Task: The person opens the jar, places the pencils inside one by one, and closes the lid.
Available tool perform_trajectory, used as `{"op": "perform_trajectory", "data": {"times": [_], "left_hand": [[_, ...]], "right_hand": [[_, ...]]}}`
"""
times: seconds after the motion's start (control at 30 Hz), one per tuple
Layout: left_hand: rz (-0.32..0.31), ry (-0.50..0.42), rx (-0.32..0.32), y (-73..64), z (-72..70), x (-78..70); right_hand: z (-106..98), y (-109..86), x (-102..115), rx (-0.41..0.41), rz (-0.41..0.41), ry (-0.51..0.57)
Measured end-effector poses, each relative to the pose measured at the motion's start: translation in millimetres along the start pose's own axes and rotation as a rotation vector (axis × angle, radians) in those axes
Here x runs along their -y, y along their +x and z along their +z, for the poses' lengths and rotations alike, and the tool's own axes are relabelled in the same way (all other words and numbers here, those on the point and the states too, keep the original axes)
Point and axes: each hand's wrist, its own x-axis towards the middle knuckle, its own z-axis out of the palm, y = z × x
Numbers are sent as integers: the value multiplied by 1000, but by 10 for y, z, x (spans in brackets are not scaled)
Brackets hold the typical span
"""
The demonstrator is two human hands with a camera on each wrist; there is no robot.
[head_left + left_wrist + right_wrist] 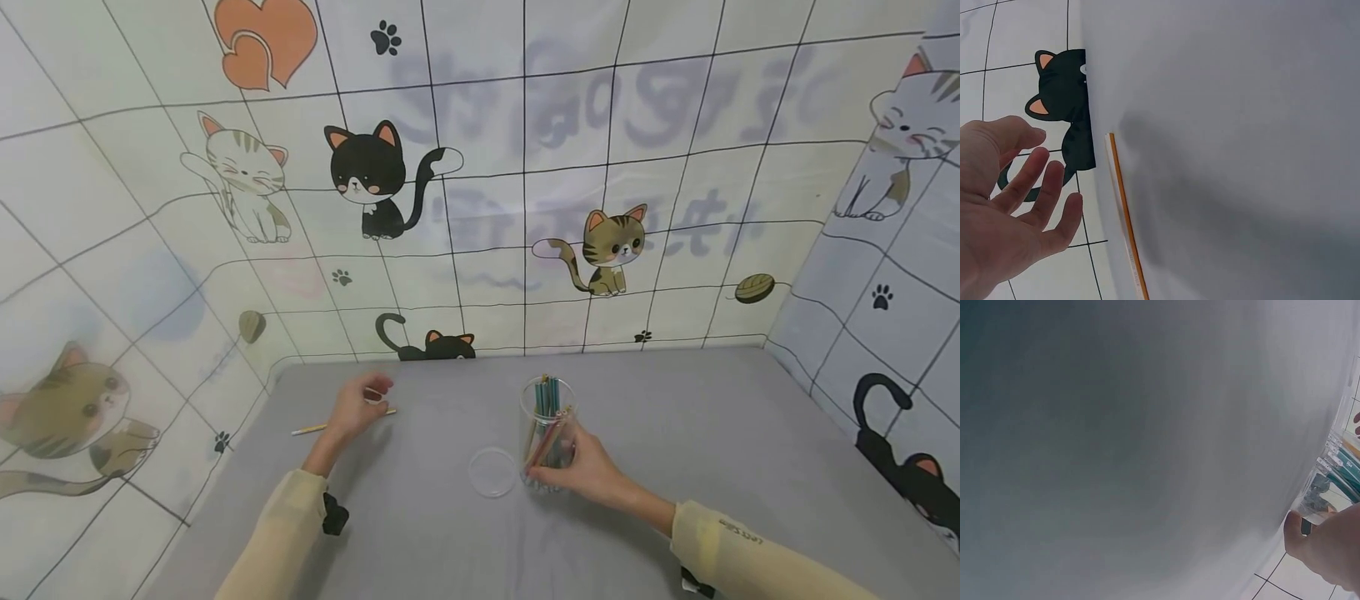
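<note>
My right hand grips the lower side of a clear plastic cylinder, thumb in front and fingers behind it. Inside stand several teal pens and reddish-brown pencils. The right wrist view catches only part of this hand and the teal pens at its right edge. My left hand is above a single yellow-and-white pencil lying on the table. In the left wrist view its fingers are spread and loosely bent around nothing, with the pencil beside them.
A clear round lid lies flat on the grey tabletop, just left of the cylinder. Behind the table hangs a white gridded cloth with printed cats, and similar cloth closes off both sides.
</note>
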Motion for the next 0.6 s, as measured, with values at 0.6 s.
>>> {"op": "perform_trajectory", "data": {"times": [0.6], "left_hand": [[-40,92,9,78,98,133]], "right_hand": [[-13,-3,-4,14,-17,9]]}}
